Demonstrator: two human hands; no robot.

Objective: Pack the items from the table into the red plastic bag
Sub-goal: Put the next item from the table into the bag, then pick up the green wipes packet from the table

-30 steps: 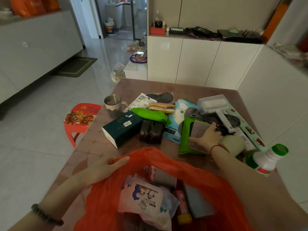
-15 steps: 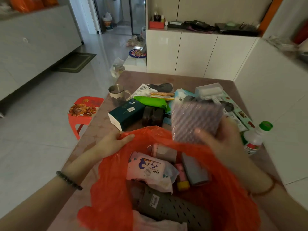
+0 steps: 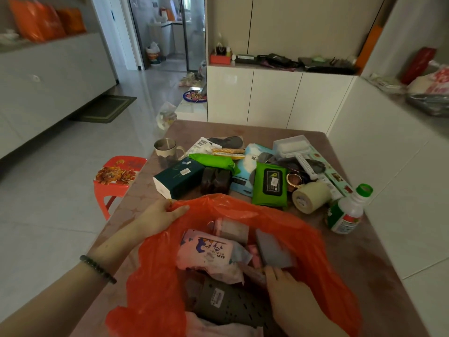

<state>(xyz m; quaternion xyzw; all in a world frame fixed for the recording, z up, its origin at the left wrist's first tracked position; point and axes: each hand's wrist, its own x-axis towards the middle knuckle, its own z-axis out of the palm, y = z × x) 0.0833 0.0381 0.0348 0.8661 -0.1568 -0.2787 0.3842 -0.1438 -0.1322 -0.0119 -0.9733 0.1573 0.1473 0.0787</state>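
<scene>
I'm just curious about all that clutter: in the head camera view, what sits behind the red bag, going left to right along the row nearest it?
dark green box → dark brown packet → green wipes pack → roll of tape → white bottle with green cap.

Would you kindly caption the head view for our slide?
Left hand holds the red plastic bag open while the right hand reaches inside; items remain on the table.

Two bare forearms without sleeves reached into view. The left hand wore a thin gold ring on one finger, and a bracelet of dark round beads circled its wrist. The right hand showed no jewellery.
</scene>
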